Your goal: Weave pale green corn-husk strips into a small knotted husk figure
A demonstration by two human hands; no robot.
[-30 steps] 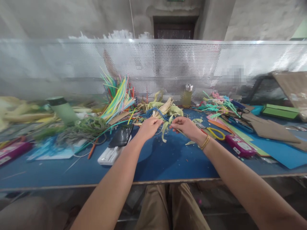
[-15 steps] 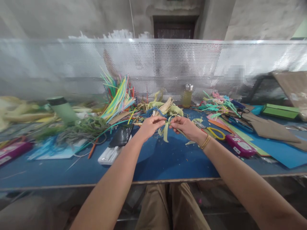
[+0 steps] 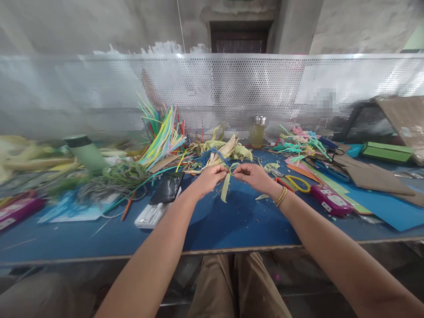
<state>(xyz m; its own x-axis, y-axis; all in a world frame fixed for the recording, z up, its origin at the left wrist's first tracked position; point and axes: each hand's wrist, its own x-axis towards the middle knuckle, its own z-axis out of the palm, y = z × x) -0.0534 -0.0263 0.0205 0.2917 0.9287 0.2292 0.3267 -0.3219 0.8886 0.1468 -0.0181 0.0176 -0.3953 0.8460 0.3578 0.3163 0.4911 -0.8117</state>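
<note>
Hands (image 3: 209,178) (image 3: 254,176) pinch a green strip (image 3: 225,187) (hanging between).

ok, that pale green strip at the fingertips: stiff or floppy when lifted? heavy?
Probably floppy: the pale green strip droops below the left hand without support. Likely light, since it looks thin and narrow. It might tear if tugged hard, given that ribbon-like width.

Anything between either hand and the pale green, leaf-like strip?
Nothing visible: left hand and right hand both appear to pinch the strip near its top; its tail hangs down, flat blue tabletop behind.
</note>
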